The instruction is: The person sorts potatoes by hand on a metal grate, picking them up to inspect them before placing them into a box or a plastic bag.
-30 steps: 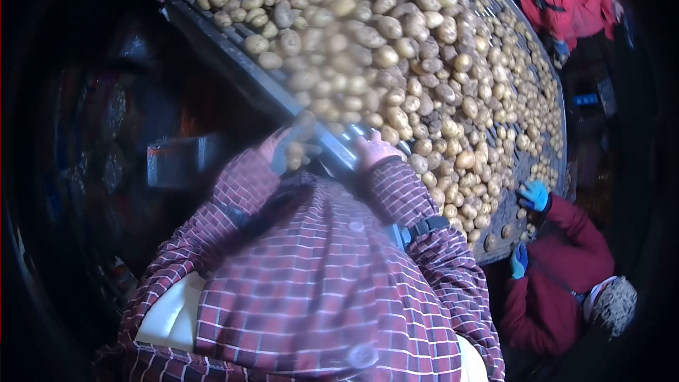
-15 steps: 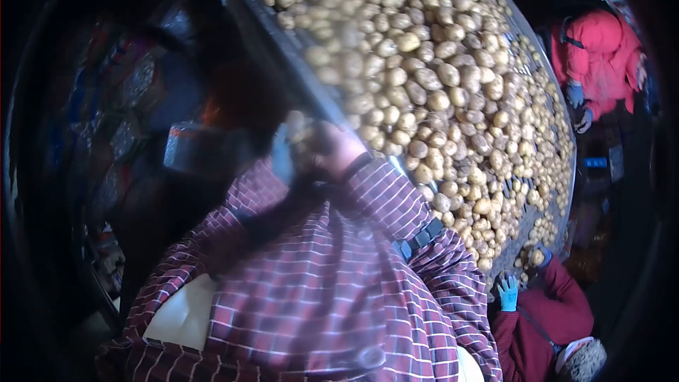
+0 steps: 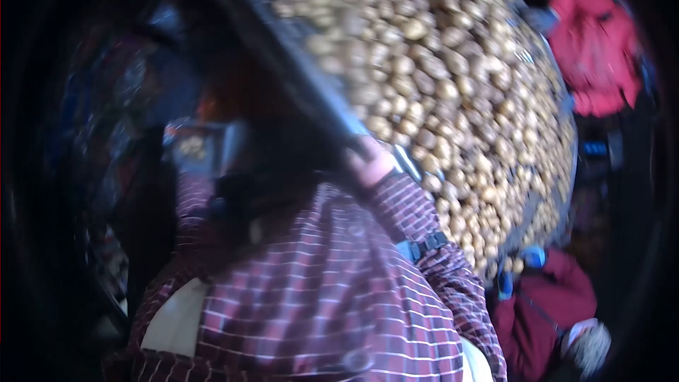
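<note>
Yellow-brown potatoes (image 3: pixel 438 99), small and rounded, lie heaped across the long metal sorting bench (image 3: pixel 544 201), thick from its far end down to the near corner. A dark steel rail (image 3: pixel 318 110) runs along the bench's near side. The person's right hand (image 3: pixel 371 163) rests on it, just beside the nearest potatoes. Blur hides the fingers, so I cannot tell whether its grip is clenched or released. The left hand is lost in the shadow below the rail. A maroon-and-white checked shirt sleeve (image 3: pixel 403 201) leads back from the right wrist.

To work this heap well, I judge, the hand should come over the rail from above and take one potato cleanly with the fingertips, cuff clear of the edge.

Across the bench stands a co-worker in a red jacket (image 3: pixel 594 49). At the near right end, a co-worker in dark red (image 3: pixel 544 304) wears a blue glove (image 3: pixel 534 256).
</note>
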Available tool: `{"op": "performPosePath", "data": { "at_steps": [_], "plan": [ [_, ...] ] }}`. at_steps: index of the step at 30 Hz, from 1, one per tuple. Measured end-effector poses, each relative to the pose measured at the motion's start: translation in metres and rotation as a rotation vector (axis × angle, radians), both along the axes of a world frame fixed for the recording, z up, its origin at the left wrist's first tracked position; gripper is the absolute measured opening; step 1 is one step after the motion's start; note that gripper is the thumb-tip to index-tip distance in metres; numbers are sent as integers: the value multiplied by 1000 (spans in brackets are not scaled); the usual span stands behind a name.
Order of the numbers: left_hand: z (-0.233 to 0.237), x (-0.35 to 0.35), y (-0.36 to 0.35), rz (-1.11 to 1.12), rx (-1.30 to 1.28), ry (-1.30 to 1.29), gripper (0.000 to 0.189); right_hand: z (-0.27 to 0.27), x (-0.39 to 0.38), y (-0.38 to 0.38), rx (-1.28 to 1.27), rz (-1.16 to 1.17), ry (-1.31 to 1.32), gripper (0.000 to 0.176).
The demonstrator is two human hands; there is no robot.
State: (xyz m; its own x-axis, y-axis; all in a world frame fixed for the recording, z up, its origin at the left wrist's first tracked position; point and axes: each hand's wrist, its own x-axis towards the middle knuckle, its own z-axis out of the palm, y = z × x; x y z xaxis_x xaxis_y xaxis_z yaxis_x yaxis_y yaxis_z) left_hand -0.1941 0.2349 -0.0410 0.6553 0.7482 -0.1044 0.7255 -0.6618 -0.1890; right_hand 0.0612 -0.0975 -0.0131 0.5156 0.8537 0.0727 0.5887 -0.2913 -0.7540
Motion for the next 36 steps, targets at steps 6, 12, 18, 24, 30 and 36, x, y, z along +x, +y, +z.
{"op": "performPosePath", "data": {
  "at_steps": [6, 12, 18, 24, 30, 36],
  "plan": [
    [-81, 10, 66, 1342, -1009, -1470, 30, 24, 4, -34, 130, -351, -200, 28],
    [-5, 220, -56, 76, -1066, -1402, 36, -3, 22, -114, -214, -466, -217, 14],
    [68, 290, -214, -799, -1096, -882, 33, 25, -11, -184, -342, -616, -452, 14],
    [80, 342, -300, -1359, -676, -538, 49, 30, -21, -240, -291, -847, -446, 28],
    [84, 344, -344, -1417, -365, -39, 62, 33, -20, -305, -500, -1082, -223, 20],
    [75, 288, -318, -1429, -461, -38, 53, 36, 41, -244, -301, -841, -229, 29]
  ]
}}
